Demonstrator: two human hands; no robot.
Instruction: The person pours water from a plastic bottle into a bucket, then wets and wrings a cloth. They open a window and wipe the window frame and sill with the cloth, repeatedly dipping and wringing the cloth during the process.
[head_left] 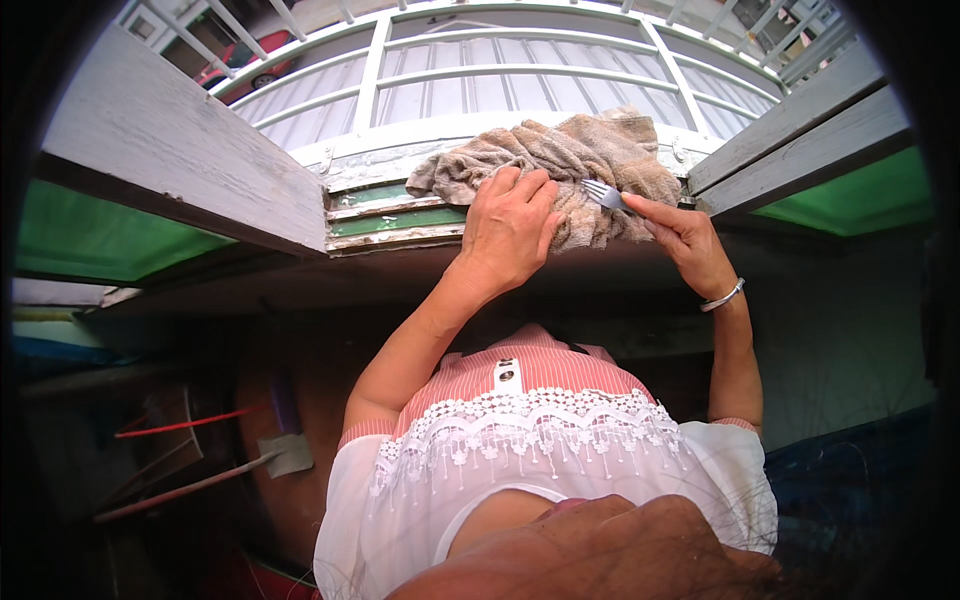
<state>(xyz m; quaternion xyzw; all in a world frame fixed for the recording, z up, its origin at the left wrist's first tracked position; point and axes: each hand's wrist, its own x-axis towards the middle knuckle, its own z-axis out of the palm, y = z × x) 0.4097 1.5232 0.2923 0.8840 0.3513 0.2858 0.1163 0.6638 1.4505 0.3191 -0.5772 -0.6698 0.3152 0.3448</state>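
A crumpled beige-brown cloth [590, 150] lies over the worn window sill. My left hand [508, 222] presses on its near left part with the fingers bent, their tips sunk against the folds. In my right hand [688, 240] is a metal fork [606, 194], gripped between thumb and fingers. The fork's tines point left and rest at the cloth, a little to the right of my left hand. Part of the fork's handle is hidden inside my right hand. Whether the left fingertips pinch a fold cannot be made out.
Peeling white and green paint covers the sill [395, 220]. Open wooden window frames stand at left [190, 140] and right [800, 150]. Beyond the sill runs a white metal railing [372, 75] over corrugated roofing [480, 80]. A red car [245, 58] is outside.
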